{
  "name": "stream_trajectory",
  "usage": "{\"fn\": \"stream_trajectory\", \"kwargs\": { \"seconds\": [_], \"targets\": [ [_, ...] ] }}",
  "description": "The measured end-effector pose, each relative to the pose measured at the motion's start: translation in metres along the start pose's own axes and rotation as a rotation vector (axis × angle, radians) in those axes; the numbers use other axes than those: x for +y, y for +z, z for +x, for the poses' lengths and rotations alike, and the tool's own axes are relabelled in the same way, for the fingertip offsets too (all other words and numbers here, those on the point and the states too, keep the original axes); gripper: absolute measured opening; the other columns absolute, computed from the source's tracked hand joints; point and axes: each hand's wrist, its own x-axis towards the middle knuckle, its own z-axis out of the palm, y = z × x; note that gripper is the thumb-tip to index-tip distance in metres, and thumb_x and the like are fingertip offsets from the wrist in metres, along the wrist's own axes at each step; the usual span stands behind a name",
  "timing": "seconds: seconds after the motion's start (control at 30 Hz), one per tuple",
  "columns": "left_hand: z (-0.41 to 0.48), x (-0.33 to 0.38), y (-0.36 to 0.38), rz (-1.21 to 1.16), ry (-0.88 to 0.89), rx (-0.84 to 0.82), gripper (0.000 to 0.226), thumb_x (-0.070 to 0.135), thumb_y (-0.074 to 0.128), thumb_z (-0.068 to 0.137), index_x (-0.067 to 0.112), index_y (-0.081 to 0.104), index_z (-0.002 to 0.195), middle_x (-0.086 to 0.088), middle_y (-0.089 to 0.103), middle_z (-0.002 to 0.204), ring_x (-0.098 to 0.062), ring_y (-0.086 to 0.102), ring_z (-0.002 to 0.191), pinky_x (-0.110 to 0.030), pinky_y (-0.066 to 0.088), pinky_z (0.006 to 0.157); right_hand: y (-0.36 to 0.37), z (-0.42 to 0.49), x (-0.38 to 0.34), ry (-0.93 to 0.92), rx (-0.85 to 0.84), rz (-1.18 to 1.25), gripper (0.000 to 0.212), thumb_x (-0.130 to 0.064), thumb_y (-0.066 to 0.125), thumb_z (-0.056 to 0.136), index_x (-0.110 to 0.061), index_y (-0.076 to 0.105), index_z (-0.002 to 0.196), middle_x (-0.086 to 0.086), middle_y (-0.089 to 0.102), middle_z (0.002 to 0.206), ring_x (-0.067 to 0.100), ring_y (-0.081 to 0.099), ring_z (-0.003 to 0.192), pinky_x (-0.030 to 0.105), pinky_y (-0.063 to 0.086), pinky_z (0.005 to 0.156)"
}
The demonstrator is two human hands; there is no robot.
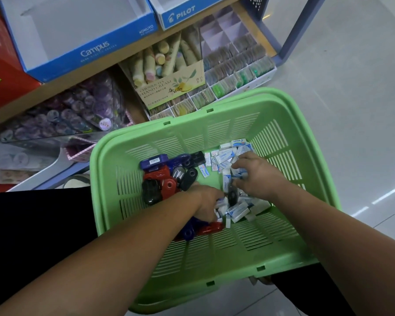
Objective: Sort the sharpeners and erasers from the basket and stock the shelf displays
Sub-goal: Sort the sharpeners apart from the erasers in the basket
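Note:
A green plastic basket (271, 124) sits in front of me and holds two heaps. Blue, red and black sharpeners (167, 176) lie on the left of its floor, and small white-and-blue erasers (224, 156) lie on the right. My left hand (208, 204) reaches down between the heaps with its fingers curled around several erasers. My right hand (255, 176) rests on the eraser heap, fingers bent down among the erasers. A black sharpener (232, 197) lies between my two hands.
On the shelf above stand an empty blue Campus display box (94, 49) and an empty blue Pilot box (180, 14). Below are a hand cream carton (169, 87), a divided tray of small packets (235, 62) and clear bins of purple tins (78, 110). Tiled floor lies to the right.

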Motion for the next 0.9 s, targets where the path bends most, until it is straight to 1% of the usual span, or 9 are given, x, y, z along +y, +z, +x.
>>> {"fn": "stream_trajectory", "kwargs": {
  "seconds": [0.07,0.13,0.3,0.4,0.53,0.63,0.77,0.83,0.9],
  "targets": [
    [-0.001,0.003,-0.001,0.003,-0.021,-0.045,0.045,0.041,0.067,0.092,0.025,0.054,0.132,0.002,0.063,0.120,-0.025,0.057,0.118,-0.043,0.028,0.115,0.002,-0.005,-0.001,-0.055,0.115,-0.118,0.043,-0.028,0.077,0.082,-0.016,0.067,0.122,0.004,0.059,0.127,0.027,0.056,0.117,0.039,0.051,0.093],
    [-0.001,0.006,0.001,0.024,-0.016,-0.066,0.029,0.044,0.062,0.096,0.025,0.059,0.117,0.001,0.063,0.115,-0.026,0.056,0.117,-0.044,0.028,0.113,0.007,-0.011,-0.005,-0.189,0.201,-0.335,0.039,-0.025,0.081,0.075,-0.015,0.072,0.111,0.006,0.065,0.108,0.030,0.060,0.101,0.039,0.053,0.077],
    [-0.002,0.012,0.010,0.102,-0.040,0.017,0.018,0.040,0.057,0.097,0.024,0.063,0.101,0.001,0.061,0.100,-0.026,0.061,0.106,-0.043,0.039,0.096,0.018,-0.018,-0.016,-0.216,-0.241,-0.334,0.055,-0.004,0.070,0.082,-0.029,0.062,0.131,-0.004,0.052,0.123,0.019,0.061,0.104,0.040,0.059,0.082],
    [-0.002,0.014,0.013,0.120,-0.082,0.131,0.012,0.033,0.066,0.092,0.025,0.065,0.100,0.003,0.057,0.092,-0.026,0.063,0.099,-0.035,0.044,0.074,0.017,-0.015,-0.015,-0.193,-0.225,-0.425,0.030,-0.018,0.069,0.090,-0.023,0.067,0.119,0.000,0.054,0.117,0.021,0.062,0.100,0.036,0.056,0.081],
    [-0.011,-0.005,0.006,-0.241,-0.079,0.300,0.017,0.037,0.076,0.087,0.027,0.075,0.100,0.007,0.072,0.105,-0.019,0.067,0.097,-0.033,0.054,0.082,0.000,-0.014,-0.014,-0.054,-0.141,-0.253,0.010,-0.030,0.067,0.091,-0.025,0.066,0.100,-0.005,0.059,0.090,0.013,0.060,0.081,0.029,0.053,0.073],
    [-0.022,-0.015,-0.012,-0.486,-0.106,0.458,0.012,0.038,0.076,0.089,0.026,0.074,0.091,0.010,0.071,0.107,-0.015,0.065,0.092,-0.031,0.052,0.086,-0.019,-0.015,-0.022,-0.030,0.082,-0.105,0.015,-0.032,0.063,0.090,-0.021,0.065,0.100,-0.003,0.059,0.083,0.022,0.061,0.075,0.029,0.049,0.066],
    [-0.020,-0.006,-0.029,-0.931,-0.223,0.648,0.020,0.039,0.081,0.086,0.020,0.073,0.086,0.002,0.073,0.075,-0.018,0.072,0.058,-0.027,0.055,0.053,-0.041,-0.014,-0.039,0.047,0.331,0.155,0.019,-0.033,0.062,0.093,-0.015,0.061,0.097,0.009,0.064,0.088,0.034,0.060,0.080,0.039,0.052,0.070],
    [-0.022,0.006,-0.038,-1.247,-0.182,0.566,0.023,0.027,0.080,0.088,0.011,0.075,0.104,-0.008,0.077,0.094,-0.019,0.076,0.070,-0.031,0.063,0.063,-0.047,-0.016,-0.042,0.074,0.344,0.174,0.016,-0.032,0.062,0.092,-0.016,0.059,0.093,0.007,0.063,0.084,0.032,0.058,0.079,0.036,0.048,0.068],
    [-0.024,0.012,-0.041,-1.310,-0.107,0.509,0.033,0.014,0.074,0.093,0.008,0.068,0.125,-0.008,0.072,0.120,-0.021,0.074,0.099,-0.032,0.061,0.087,-0.048,-0.020,-0.043,0.101,0.343,0.175,0.015,-0.032,0.063,0.091,-0.017,0.059,0.092,0.004,0.061,0.082,0.031,0.058,0.079,0.034,0.045,0.067]
  ]
}}
